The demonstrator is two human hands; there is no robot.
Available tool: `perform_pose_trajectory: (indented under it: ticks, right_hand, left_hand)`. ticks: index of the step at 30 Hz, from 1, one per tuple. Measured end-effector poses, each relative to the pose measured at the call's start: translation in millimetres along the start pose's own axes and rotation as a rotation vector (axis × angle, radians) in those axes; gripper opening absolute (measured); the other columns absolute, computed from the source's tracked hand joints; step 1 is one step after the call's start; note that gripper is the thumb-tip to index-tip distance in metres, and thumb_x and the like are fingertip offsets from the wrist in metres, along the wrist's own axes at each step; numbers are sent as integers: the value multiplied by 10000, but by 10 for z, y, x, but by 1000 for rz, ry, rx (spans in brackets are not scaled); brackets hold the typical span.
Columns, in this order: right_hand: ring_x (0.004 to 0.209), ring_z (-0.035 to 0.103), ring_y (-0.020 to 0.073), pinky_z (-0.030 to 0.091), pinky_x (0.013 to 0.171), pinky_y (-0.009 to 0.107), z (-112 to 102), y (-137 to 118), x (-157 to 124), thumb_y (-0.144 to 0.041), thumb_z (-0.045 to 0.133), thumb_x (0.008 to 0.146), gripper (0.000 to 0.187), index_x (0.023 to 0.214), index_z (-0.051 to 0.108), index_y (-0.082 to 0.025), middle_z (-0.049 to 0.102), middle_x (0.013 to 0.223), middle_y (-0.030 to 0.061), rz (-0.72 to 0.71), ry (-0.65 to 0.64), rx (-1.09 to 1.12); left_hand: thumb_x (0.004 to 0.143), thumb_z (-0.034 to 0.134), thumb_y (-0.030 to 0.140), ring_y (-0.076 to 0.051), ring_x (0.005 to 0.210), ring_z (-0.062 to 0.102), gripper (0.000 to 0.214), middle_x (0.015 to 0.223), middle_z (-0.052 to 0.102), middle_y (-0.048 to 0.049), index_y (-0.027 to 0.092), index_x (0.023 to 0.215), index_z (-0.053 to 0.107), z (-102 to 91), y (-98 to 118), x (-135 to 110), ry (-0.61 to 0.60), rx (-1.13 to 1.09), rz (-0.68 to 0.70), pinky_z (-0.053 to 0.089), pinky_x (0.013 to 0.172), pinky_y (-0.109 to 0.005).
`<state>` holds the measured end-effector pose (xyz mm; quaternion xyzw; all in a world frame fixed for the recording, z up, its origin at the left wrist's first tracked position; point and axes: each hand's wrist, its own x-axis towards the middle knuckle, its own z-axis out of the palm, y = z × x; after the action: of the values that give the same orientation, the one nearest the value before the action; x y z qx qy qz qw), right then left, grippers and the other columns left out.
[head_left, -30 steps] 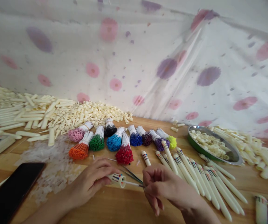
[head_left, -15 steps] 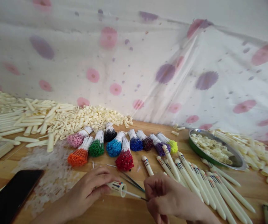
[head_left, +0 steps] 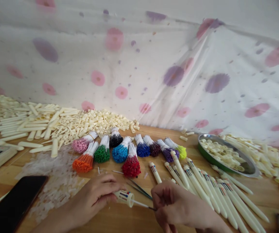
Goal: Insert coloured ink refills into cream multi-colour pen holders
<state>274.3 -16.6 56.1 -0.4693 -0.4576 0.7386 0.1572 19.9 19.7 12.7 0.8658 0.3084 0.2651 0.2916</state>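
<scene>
My left hand (head_left: pixel 94 197) is closed round a short cream pen barrel (head_left: pixel 125 197) with coloured sliders, its open end facing right. My right hand (head_left: pixel 175 205) pinches a thin refill (head_left: pixel 143 205) whose far end sits in the barrel's mouth. Two more thin refills (head_left: pixel 138 188) lie on the wooden table just behind. Bundles of refills with coloured ends stand in a row beyond my hands: orange (head_left: pixel 83 161), green (head_left: pixel 102 153), blue (head_left: pixel 120 152), red (head_left: pixel 131 165) and others.
Assembled cream pens (head_left: pixel 202 187) lie fanned out at the right. A metal dish (head_left: pixel 250 169) holds small cream parts. Heaps of cream barrels and caps (head_left: pixel 57 119) cover the back left. A black phone (head_left: pixel 15 202) lies front left beside clear small bits. Flowered plastic sheeting hangs behind.
The view has tilted a little, so the table sits lower in frame. My hands stay together with the refill in the barrel's mouth; my right hand has shifted slightly right.
</scene>
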Motion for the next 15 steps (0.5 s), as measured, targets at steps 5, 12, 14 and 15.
perform_pose_trajectory:
  ticks: [5,12,14,15]
  right_hand:
    - [307,429,18,372,331,93,4,7,-20,-64,478,524,121,479,430,-166,517,389,-81,18,-25,-81]
    - [419,416,26,307,402,115,27,10,-91,-38,539,566,171,484,444,-155,470,466,-75,-291,10,-393]
    - [442,435,38,324,427,132,33,12,-97,-34,528,577,166,494,449,-154,492,491,-61,-361,25,-447]
    - [450,442,44,325,431,136,37,10,-101,-32,518,582,164,498,449,-156,493,495,-57,-387,42,-469]
  left_hand:
    - [881,521,238,-196,952,626,285,1045,671,-44,312,1135,627,-28,31,-13,-62,87,23,504,817,-278]
    - [921,446,286,-174,809,637,303,896,665,-32,321,1188,586,-72,99,15,-159,111,56,508,702,-260]
    - [924,439,291,-171,788,633,309,874,656,-26,332,1200,573,-71,102,11,-160,109,66,505,686,-257]
    - [929,427,278,-169,792,632,317,880,652,-25,338,1209,562,-69,100,7,-148,99,74,503,689,-255]
